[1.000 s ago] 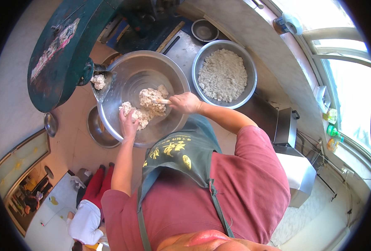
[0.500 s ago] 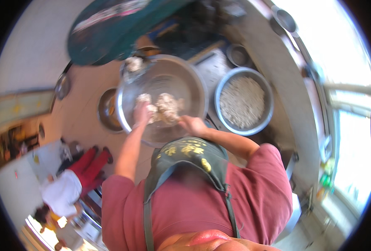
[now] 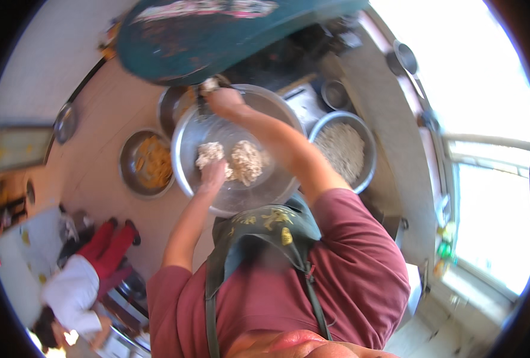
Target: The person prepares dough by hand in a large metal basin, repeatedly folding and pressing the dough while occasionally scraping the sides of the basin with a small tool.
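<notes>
Dough, pale cream, rough and craggy. Two lumps side by side on the floor of my wide, round metal mixing bowl (image 3: pixel 235 194). Left lump (image 3: pixel 210 153): my left hand (image 3: pixel 214 173) at its near edge. Right lump (image 3: pixel 246 161): roundish, just beside it, clear of my hands; can't tell whether the two join. Third, smaller clump (image 3: pixel 209 86): up near the bowl's far rim, by my right hand (image 3: pixel 225 102); blurred, grip unclear.
</notes>
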Motion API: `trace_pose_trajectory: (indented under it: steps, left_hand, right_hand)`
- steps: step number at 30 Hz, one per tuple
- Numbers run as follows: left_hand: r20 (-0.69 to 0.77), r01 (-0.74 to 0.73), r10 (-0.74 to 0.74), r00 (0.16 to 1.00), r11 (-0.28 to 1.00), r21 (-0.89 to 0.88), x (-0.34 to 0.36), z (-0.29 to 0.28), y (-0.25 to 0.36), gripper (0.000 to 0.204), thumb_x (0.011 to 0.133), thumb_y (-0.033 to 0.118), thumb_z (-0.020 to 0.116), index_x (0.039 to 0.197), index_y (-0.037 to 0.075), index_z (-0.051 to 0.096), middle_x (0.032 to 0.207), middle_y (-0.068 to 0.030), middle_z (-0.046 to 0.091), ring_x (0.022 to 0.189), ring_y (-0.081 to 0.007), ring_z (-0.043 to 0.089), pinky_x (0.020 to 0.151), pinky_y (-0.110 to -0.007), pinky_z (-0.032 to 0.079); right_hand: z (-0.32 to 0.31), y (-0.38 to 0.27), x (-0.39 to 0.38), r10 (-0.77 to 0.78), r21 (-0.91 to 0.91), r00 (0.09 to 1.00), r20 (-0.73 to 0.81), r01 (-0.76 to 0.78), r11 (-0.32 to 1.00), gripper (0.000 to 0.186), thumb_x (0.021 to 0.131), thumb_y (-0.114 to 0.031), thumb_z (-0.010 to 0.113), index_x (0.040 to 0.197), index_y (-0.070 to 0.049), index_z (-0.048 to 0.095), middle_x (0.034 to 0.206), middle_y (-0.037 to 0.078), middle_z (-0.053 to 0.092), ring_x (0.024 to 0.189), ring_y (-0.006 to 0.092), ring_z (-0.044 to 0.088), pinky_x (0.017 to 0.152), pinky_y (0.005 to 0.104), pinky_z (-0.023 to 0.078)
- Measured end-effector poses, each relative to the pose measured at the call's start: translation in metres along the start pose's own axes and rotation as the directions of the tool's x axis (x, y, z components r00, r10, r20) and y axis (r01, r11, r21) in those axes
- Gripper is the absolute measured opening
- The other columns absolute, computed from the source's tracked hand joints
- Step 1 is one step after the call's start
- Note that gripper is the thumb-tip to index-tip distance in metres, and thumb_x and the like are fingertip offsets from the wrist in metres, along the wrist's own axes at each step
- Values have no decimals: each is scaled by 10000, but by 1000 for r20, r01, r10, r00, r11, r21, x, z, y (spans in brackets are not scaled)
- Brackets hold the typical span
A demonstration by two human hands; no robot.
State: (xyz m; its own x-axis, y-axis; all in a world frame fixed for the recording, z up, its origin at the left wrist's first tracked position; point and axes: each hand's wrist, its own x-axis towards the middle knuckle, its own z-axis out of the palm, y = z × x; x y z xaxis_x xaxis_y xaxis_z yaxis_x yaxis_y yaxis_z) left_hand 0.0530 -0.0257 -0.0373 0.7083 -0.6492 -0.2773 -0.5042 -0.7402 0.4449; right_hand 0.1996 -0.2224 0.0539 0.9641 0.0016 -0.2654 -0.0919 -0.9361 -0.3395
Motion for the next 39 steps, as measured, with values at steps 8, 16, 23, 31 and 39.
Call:
trace_pose_trajectory:
  steps: [8, 16, 23, 31, 39]
  left_hand:
    - [119, -36, 34, 992, 999, 15, -8, -17, -23, 198, 805, 45, 595, 979, 51, 688, 899, -195, 676, 874, -380, 663, 775, -474, 525]
    - [387, -81, 156, 909, 976, -203, -34, -52, -25, 671, 774, -8, 567, 1419, 127, 437, 1277, -235, 564, 1175, -431, 542, 978, -462, 458]
    - [177, -8, 132, 975, 821, -571, -20, -54, -10, 548, 819, -35, 570, 1350, 15, 442, 1282, -228, 566, 1230, -353, 541, 1023, -397, 427]
    - [393, 394, 39, 919, -160, -905, -29, -47, -36, 761, 788, -1, 731, 1450, 10, 357, 1276, -80, 570, 1136, -180, 574, 966, -332, 472]
    - [325, 307, -56, 944, -211, -928, -47, -20, -59, 788, 786, -81, 691, 1481, 23, 334, 1323, -95, 547, 1147, -181, 576, 953, -328, 491]
  right_hand:
    - [-38, -26, -62, 94, 130, 989, -112, -79, 988, 202, 841, -123, 548, 846, -43, 734, 915, 165, 723, 824, 319, 712, 660, 425, 565]
    - [-25, -22, -43, 114, 210, 979, -167, -78, 975, 195, 832, -116, 548, 845, -23, 720, 895, 163, 722, 804, 321, 715, 662, 430, 566]
    - [-13, -9, -8, 71, 88, 991, -117, -61, 994, 178, 814, -109, 568, 864, -30, 720, 854, 141, 716, 789, 318, 713, 663, 426, 564]
    - [3, 16, -2, 51, -88, 994, -98, -59, 994, 456, 954, -156, 428, 1401, -214, 497, 1020, 248, 667, 766, 378, 692, 609, 458, 562]
    - [-33, -32, -34, -42, -117, 999, 22, 44, 992, 560, 910, -72, 437, 1440, -253, 434, 1069, 196, 669, 873, 368, 690, 706, 477, 559]
